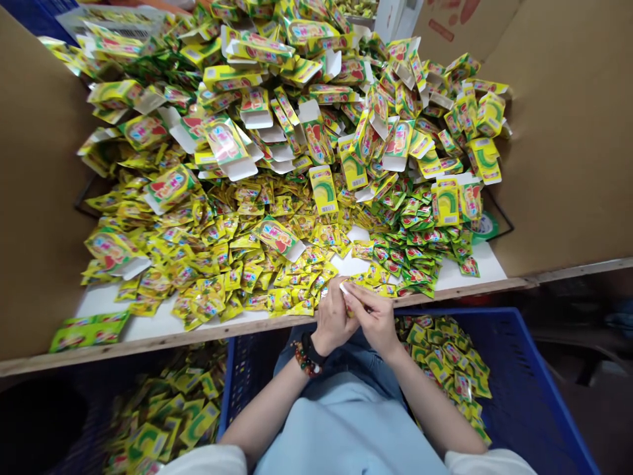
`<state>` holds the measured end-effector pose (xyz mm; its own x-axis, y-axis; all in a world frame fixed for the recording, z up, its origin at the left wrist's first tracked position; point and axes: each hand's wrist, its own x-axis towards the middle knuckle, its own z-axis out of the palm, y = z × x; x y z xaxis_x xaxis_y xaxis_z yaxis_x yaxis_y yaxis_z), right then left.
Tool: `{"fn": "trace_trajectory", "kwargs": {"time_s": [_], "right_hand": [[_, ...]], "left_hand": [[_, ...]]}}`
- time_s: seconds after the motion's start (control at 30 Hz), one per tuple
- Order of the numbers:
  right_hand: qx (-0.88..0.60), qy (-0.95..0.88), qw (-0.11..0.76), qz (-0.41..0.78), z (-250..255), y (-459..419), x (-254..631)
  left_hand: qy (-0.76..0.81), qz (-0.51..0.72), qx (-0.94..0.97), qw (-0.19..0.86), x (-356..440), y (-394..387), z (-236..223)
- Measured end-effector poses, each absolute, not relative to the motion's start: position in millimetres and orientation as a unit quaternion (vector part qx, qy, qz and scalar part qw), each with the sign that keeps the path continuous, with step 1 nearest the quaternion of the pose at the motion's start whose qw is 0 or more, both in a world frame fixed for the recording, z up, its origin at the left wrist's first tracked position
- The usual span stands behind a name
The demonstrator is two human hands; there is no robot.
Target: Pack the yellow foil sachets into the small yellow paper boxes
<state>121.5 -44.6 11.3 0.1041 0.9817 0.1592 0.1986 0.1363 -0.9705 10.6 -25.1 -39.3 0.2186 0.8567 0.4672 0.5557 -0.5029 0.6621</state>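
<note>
Table w/ white top [106,307], cardboard side wall [39,185] at left, heaped w/ yellow-green sachets [277,264] & open cartons [227,148]. Below front edge, left: dark crate [64,442] of sachets. Just behind edge, left hand [332,318], beaded bracelet [305,359] on wrist, & right hand [373,322] close together, fingertips [352,297] pinching small pale packet [345,288] between them. Below edge, right: blue crate [519,376], more sachets.
</note>
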Motion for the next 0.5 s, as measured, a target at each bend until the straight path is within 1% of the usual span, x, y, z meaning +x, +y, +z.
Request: {"fn": "trace_trajectory", "kwargs": {"time_s": [0.13,0.3,0.4,0.5], "right_hand": [[-0.57,-0.529,0.513,0.363,10.7,-39.3,120.6],[-0.513,-0.596,0.5,0.362,10.1,-37.3,128.8],[-0.471,-0.674,0.472,0.318,5.1,-37.8,126.6],[-0.46,-0.71,0.472,0.249,2.6,-41.4,123.7]], "left_hand": [[0.465,0.41,0.76,0.194,10.3,-24.9,-39.1],[0.475,0.415,0.746,0.213,9.6,-24.3,-44.1],[0.48,0.432,0.729,0.227,10.4,-25.0,-46.8],[0.47,0.429,0.733,0.24,7.7,-25.8,-42.8]]}}
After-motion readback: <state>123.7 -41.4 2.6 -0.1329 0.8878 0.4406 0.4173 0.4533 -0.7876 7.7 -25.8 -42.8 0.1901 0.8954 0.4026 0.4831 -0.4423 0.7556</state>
